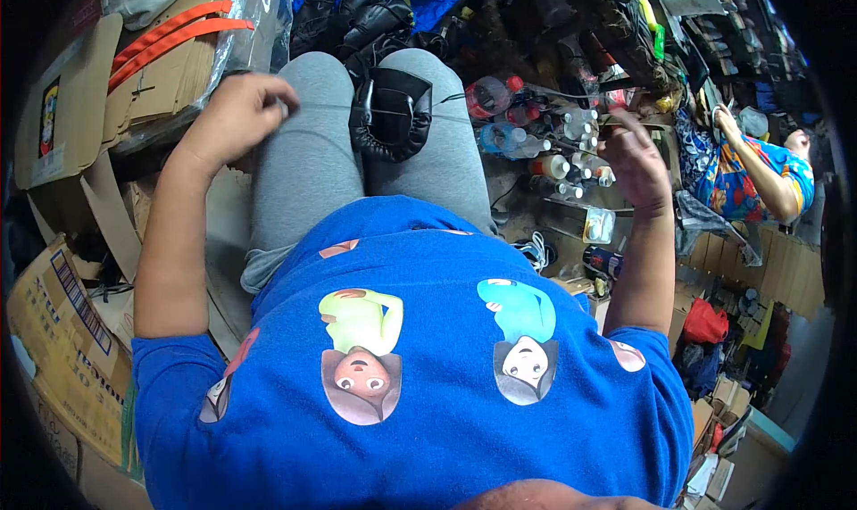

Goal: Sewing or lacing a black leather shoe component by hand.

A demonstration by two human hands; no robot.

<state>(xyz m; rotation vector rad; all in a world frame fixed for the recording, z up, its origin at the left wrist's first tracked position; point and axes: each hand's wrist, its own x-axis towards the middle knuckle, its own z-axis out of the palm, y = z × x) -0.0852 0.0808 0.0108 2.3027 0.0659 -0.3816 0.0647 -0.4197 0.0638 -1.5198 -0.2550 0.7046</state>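
A black shoe (393, 122) with a padded, wrinkled collar rests on my lap, wedged between my grey-trousered thighs. A thin dark thread (326, 107) runs across it, out to both sides. My left hand (237, 117) is raised over my left thigh, thumb and fingers pinched on the thread's left end. Off to the right, above the bottles, my right hand (638, 162) is lifted with its fingers partly curled and smeared by motion. The thread's line leads toward it, but whether the fingers grip it cannot be made out. Neither hand touches the shoe.
Several plastic bottles (544, 144) crowd the floor right of my knees. Flattened cardboard (170, 73) with orange strips (174, 41) lies at left. More black shoes (375, 19) are piled ahead. Another person in a bright patterned shirt (759, 184) sits at far right.
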